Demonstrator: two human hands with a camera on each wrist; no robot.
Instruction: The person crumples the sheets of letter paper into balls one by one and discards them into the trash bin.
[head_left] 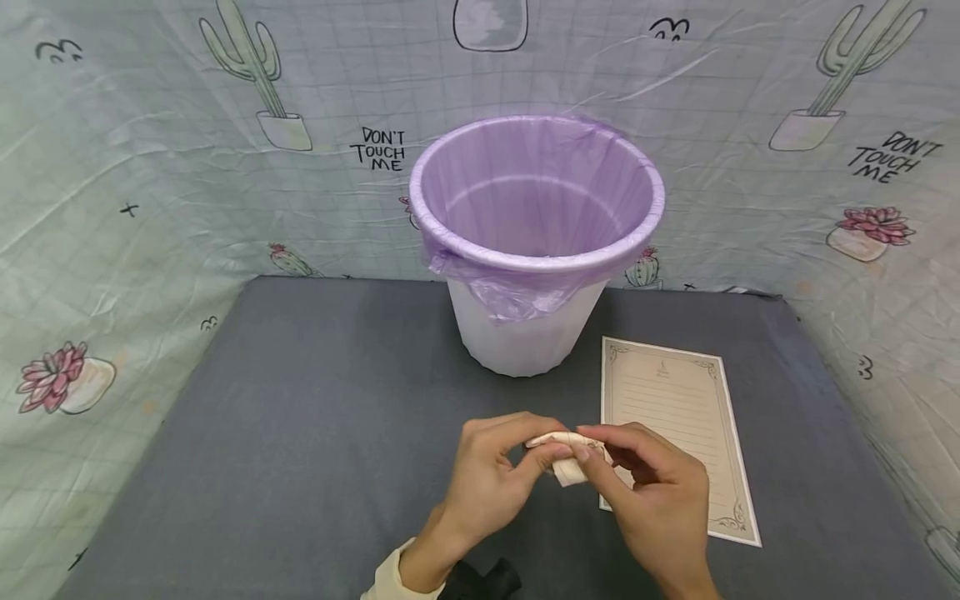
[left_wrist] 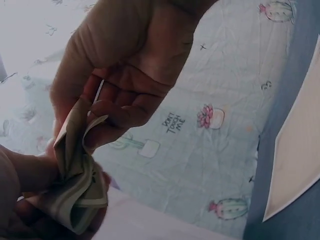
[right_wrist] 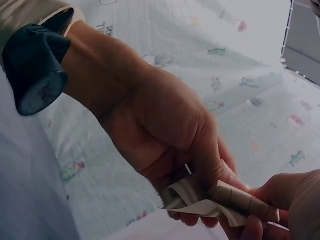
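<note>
Between both hands, in front of the bin, is a small folded piece of cream paper (head_left: 570,472). My left hand (head_left: 487,475) pinches its left end between thumb and fingers. The right hand (head_left: 663,492) grips the other end, its thumb close to the left thumb. Seen from the left wrist, the folded paper (left_wrist: 82,202) has several layers, with dark border lines on its outer face. In the right wrist view, part of the paper (right_wrist: 245,202) is rolled into a narrow tube, while a loose flap sticks out beside it. Fingers hide much of the paper.
A flat sheet of lined, bordered letter paper (head_left: 675,400) lies on the dark grey table (head_left: 300,433), partly under the right hand. Behind the hands stands a white bin (head_left: 517,342) with a purple liner (head_left: 536,262) folded over its rim. Cactus-print cloth (head_left: 150,208) encloses the table's back and sides.
</note>
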